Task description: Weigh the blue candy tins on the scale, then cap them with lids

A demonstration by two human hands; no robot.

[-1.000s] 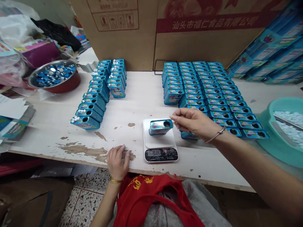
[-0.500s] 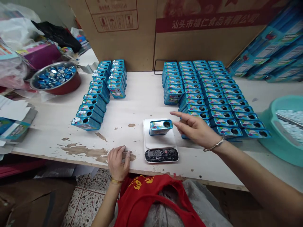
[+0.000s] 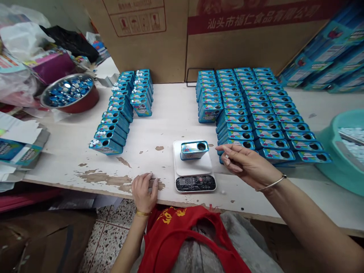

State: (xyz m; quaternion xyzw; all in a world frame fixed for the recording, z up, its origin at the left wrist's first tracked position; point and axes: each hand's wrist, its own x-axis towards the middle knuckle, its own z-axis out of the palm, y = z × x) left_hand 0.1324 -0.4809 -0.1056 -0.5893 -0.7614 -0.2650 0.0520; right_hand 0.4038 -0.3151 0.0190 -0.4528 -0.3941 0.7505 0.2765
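Note:
A blue tin [image 3: 194,150] with a round dark opening in its top stands on a white kitchen scale [image 3: 193,168]. To the right of the tin, apart from it, my right hand [image 3: 246,162] hovers above the table by the rows of tins. Its index finger points left and the other fingers curl; small white candies [image 3: 226,156] seem to show between them. A white speck, perhaps a candy, is below that hand. My left hand [image 3: 145,191] lies at the table edge left of the scale, fingers loosely bent and apart, holding nothing.
Several rows of open blue tins [image 3: 247,113] stand at right. Two rows of tins topped with white candies [image 3: 106,146] stand at left. A metal bowl [image 3: 92,99] holds blue-silver pieces. A green basin [image 3: 330,151] contains white candies and a metal tool. Cardboard boxes [image 3: 148,53] close the back.
My right hand has drawn back rightward from the tin's opening, its fingers now more curled. The scale's displayed digits have changed. My left hand stays at the table edge.

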